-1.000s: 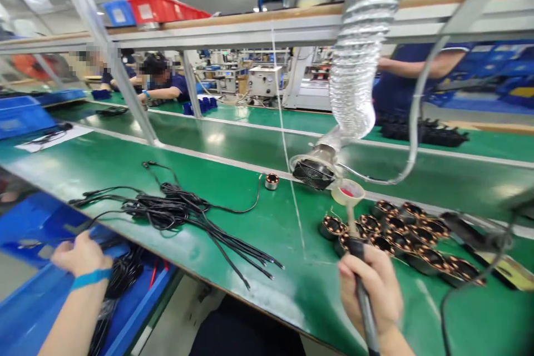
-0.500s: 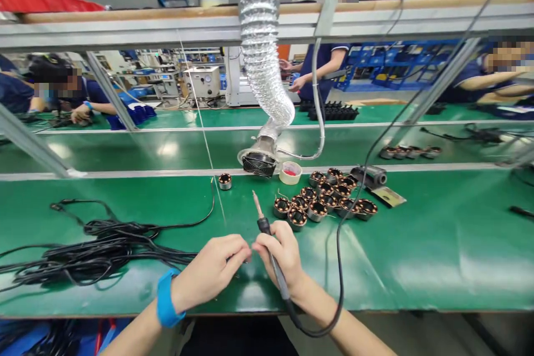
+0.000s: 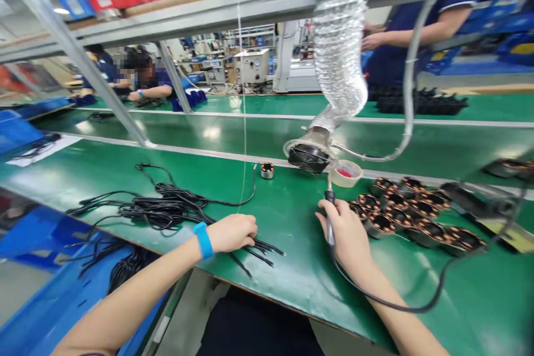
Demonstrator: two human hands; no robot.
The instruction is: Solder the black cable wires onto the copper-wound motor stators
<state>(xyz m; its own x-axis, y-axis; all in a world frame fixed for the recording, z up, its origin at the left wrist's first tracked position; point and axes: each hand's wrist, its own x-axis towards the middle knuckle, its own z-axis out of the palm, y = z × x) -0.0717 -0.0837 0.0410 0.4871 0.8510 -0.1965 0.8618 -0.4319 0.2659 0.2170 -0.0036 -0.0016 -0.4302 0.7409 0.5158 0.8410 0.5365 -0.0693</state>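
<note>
My left hand (image 3: 233, 232), a blue band at its wrist, is closed low over the bundle of black cables (image 3: 162, 206). Stripped cable ends stick out just past its fingers. What the fingertips hold, if anything, is hidden. A soldering iron (image 3: 330, 221) is in my right hand (image 3: 348, 233), its tip pointing away from me toward the fan. Right of that hand stand several copper-wound motor stators (image 3: 400, 206), grouped close together. A single stator (image 3: 267, 170) sits apart near the back edge, beside the curved end of one cable.
A fan (image 3: 309, 156) hangs on a silver duct (image 3: 340, 33) above the bench's back edge. Beside it lies a roll of tape (image 3: 347, 173). A metal iron holder (image 3: 479, 200) is at right. Blue bins (image 3: 37, 311) stand below left. Co-workers are across the bench.
The view has turned left. My hands have moved apart: the left went over the cable bundle, the right stayed on the soldering iron, now nearer the stators.
</note>
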